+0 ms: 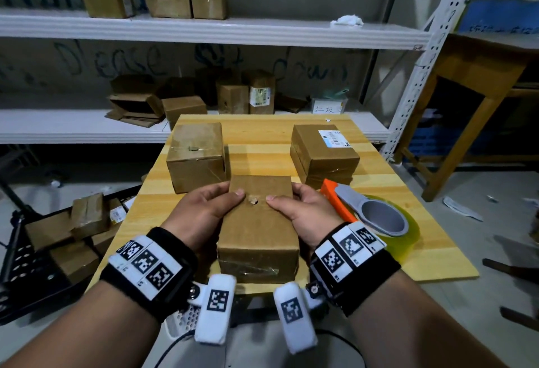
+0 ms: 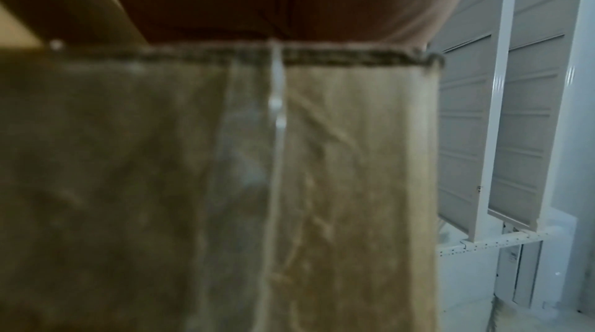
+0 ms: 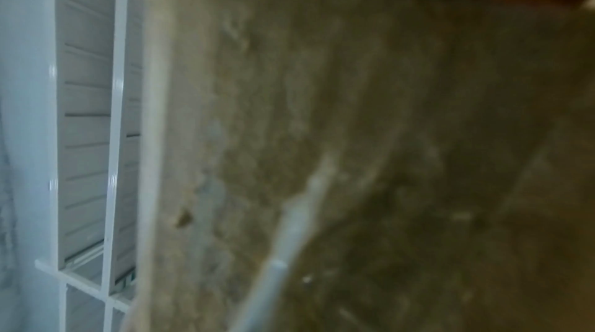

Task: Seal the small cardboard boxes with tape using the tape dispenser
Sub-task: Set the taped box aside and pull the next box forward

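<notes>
A small brown cardboard box [image 1: 258, 230] with a small hole in its top sits at the near edge of the wooden table [image 1: 423, 251]. My left hand [image 1: 204, 207] grips its left side, thumb on top. My right hand [image 1: 303, 210] grips its right side, thumb on top too. Both wrist views are filled by the blurred cardboard side [image 2: 209, 185] [image 3: 354, 146], with old clear tape on it. The tape dispenser [image 1: 370, 213], orange and grey with a clear roll, lies on the table just right of my right hand. Two more boxes stand behind: one at the left [image 1: 197, 155], one with a label at the right [image 1: 323, 153].
White metal shelves [image 1: 204, 32] behind the table hold several worn cardboard boxes. A black crate [image 1: 35, 265] with more boxes stands on the floor at the left. A wooden table [image 1: 472, 82] stands at the right.
</notes>
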`<state>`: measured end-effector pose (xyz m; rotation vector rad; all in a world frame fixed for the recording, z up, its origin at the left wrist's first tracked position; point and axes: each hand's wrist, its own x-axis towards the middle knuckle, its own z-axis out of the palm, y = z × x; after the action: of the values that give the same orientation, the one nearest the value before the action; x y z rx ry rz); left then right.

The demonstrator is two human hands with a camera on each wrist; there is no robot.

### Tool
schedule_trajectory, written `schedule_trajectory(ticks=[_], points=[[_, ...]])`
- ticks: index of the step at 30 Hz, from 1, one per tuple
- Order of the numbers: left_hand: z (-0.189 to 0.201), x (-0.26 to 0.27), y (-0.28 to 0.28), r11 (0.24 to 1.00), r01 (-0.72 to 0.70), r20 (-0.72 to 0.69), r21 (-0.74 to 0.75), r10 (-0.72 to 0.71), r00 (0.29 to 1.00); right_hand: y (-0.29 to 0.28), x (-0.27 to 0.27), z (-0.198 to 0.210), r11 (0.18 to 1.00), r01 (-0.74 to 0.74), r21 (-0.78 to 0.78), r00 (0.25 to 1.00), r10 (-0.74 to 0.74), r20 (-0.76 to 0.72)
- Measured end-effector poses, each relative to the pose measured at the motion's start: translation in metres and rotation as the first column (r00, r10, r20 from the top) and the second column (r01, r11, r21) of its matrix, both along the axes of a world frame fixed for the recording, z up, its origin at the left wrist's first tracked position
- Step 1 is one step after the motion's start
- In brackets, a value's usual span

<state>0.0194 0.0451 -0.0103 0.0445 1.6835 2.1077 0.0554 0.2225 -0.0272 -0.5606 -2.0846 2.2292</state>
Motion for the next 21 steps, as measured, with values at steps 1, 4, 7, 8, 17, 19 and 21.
schedule_trajectory(ticks=[1, 4, 7, 8, 17, 19, 21], points=[[-0.0008, -0.0006, 0.0004, 1.0, -0.006, -0.012, -0.011, 0.006, 1.0, -0.0003, 0.0005, 0.0005, 1.0, 0.003, 0.006, 1.0, -0.003, 0.008], [-0.0026, -0.0023, 0.002, 0.999, -0.022, -0.041, -0.037, 0.02, 0.999, 0.0004, 0.0004, 0.002, 1.0, 0.006, 0.0, 1.0, -0.006, 0.006], [-0.0042, -0.003, 0.0017, 0.998, -0.031, -0.06, -0.051, 0.028, 0.998, 0.0012, 0.0017, 0.0049, 1.0, -0.005, 0.0, 1.0, 0.005, 0.006], [-0.0044, -0.0031, 0.0014, 0.998, -0.03, -0.062, -0.052, 0.026, 0.998, 0.0011, 0.002, 0.0056, 1.0, -0.001, 0.004, 1.0, 0.001, 0.008], [-0.0037, 0.0005, 0.0019, 0.998, -0.043, -0.054, -0.043, 0.041, 0.998, 0.0012, 0.0019, 0.0039, 1.0, 0.003, 0.01, 1.0, -0.003, -0.003], [-0.0034, 0.0006, 0.0006, 0.999, -0.042, -0.036, -0.034, 0.041, 0.999, 0.0004, 0.0008, 0.0014, 1.0, 0.008, 0.015, 1.0, -0.008, -0.008], [-0.0017, 0.0007, -0.0011, 0.999, -0.034, 0.001, -0.02, 0.034, 0.999, -0.0023, 0.0016, 0.0004, 1.0, 0.026, 0.002, 0.999, -0.026, -0.024]])
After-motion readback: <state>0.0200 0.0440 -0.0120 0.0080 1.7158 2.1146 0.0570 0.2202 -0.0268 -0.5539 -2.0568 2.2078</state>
